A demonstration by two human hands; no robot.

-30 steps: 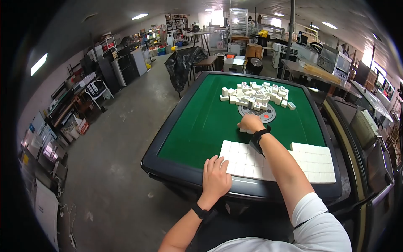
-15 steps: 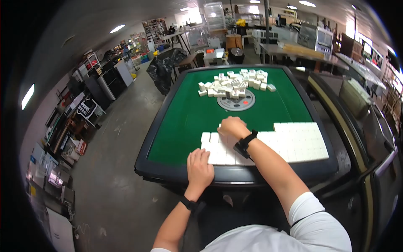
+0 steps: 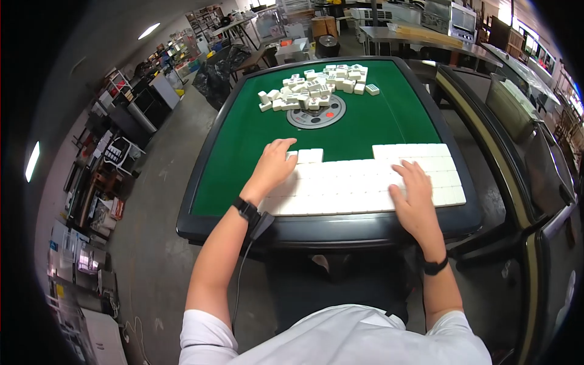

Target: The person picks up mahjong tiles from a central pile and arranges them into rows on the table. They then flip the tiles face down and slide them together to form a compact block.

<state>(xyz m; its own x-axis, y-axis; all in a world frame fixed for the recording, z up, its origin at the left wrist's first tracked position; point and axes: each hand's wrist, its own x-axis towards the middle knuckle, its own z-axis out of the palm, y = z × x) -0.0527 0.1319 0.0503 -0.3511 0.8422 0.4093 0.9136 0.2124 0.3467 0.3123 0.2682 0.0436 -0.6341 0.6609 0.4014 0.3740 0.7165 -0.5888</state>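
Observation:
A block of mahjong tiles (image 3: pixel 340 182), blank white sides up, lies in rows along the near edge of the green table. At the block's left end, my left hand (image 3: pixel 275 163) reaches over the tiles, fingers stretched forward and thumb beside a short far row (image 3: pixel 311 156). That hand partly hides the leftmost tiles. My right hand (image 3: pixel 416 196) is spread over the right part of the block, fingertips right at the tile faces. Neither hand grips a tile. A longer far row (image 3: pixel 410 151) sits at the right, with a gap between it and the short one.
A loose heap of mahjong tiles (image 3: pixel 316 85) covers the far side of the felt (image 3: pixel 243 140), partly over the round centre panel (image 3: pixel 316 115). A dark raised rim (image 3: pixel 328 231) borders the table. Padded dark furniture (image 3: pixel 486 146) stands close on the right.
My left hand has moved forward from the block's near left corner to its far left. My right hand has gone from the far left row to the right part. The view has tilted down.

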